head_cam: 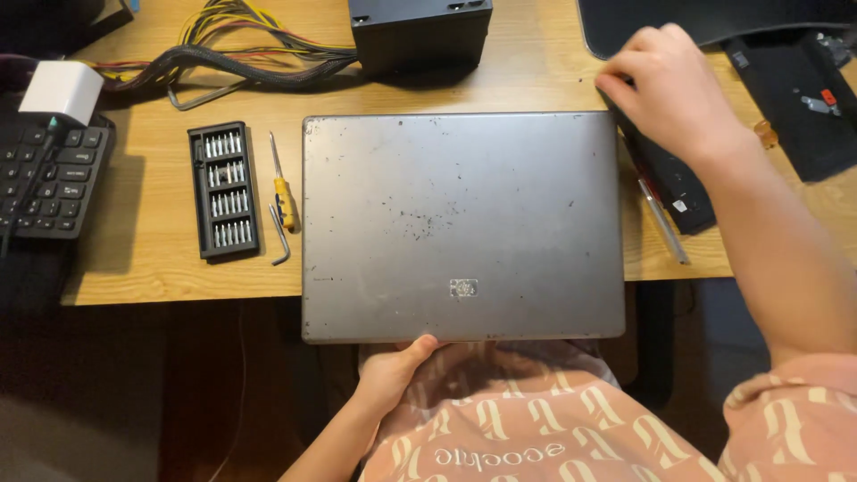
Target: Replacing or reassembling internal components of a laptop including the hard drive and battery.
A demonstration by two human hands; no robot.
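A light wooden desk (161, 259) carries everything; at its centre lies a closed grey laptop (462, 223), its near edge overhanging at 6 o'clock; at 9 o'clock of it sit a black bit case (223, 191), a yellow-handled screwdriver (282, 187) and a hex key (280, 236); a black keyboard (49, 174) lies farther at 9; a black box (420, 31) and bundled cables (232, 49) at 12; a flat black part (669, 178) and a silver pen-like tool (665, 223) at 3.

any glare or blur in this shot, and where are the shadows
Head view: soft sheen, no harsh glare, on the closed grey laptop; the right hand looks slightly motion-blurred, the left hand sharp; dark shadow under the table edge and left of the bit case.
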